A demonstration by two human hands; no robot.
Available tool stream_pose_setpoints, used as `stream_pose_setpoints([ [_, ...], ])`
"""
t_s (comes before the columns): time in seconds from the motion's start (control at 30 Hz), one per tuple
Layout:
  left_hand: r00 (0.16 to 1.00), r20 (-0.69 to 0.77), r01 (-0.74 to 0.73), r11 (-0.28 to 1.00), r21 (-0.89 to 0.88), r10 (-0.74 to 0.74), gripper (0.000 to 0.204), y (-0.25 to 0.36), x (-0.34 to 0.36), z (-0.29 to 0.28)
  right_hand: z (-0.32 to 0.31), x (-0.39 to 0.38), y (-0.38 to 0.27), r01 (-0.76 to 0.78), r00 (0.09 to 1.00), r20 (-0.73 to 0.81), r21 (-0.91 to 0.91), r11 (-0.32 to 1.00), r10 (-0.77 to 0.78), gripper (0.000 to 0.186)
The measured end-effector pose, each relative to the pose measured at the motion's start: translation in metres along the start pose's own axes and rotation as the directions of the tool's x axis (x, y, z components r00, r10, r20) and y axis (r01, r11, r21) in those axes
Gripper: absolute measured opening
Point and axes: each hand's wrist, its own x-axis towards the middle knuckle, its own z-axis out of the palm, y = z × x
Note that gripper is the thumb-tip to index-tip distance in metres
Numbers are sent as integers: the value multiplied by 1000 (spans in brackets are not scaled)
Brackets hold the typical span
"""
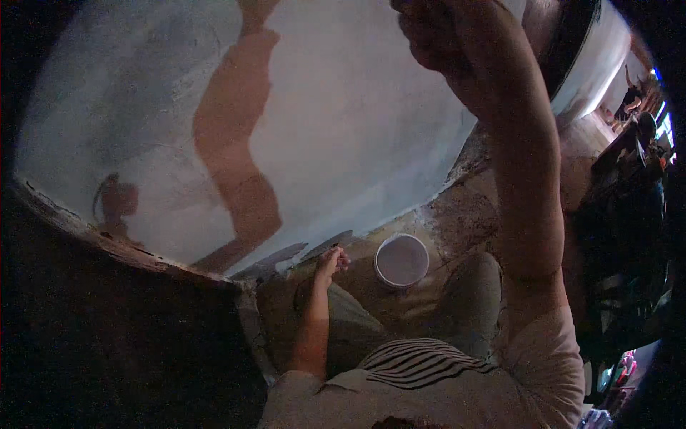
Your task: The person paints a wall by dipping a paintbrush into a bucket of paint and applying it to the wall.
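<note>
Beside a large pale wall [357, 129], in dim light, bent knees in grey-green trousers [471, 293] on either side of a round white-rimmed tub [376, 264]. Inside the tub, a smooth, pale greyish filling, nearly level with the rim. Below the tub, a brownish, stained floor [464, 222]. To the tub's left, near the wall's lower edge, the left hand [332, 264], fingers loosely curled; impossible to tell whether holding anything. High up, across the wall's upper right, the right hand [437, 36] at the end of a raised arm, fingers bent inward and in shadow; grip and contact with the wall too dark to tell. On the wall, left of both hands, a wavy reddish-brown band [232, 129] and a smaller brown patch [121, 200].
</note>
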Motion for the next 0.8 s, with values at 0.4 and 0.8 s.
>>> stream_pose_setpoints([
  [0.4,996,-70,61,998,15,-60,27,5,-8,-11,-48,-104,270,-422,867,-293,-2,906,403,33],
  [0.8,996,-65,64,998,-15,-65,26,19,-16,0,-89,-162,342,-662,688,-291,126,739,665,29],
])
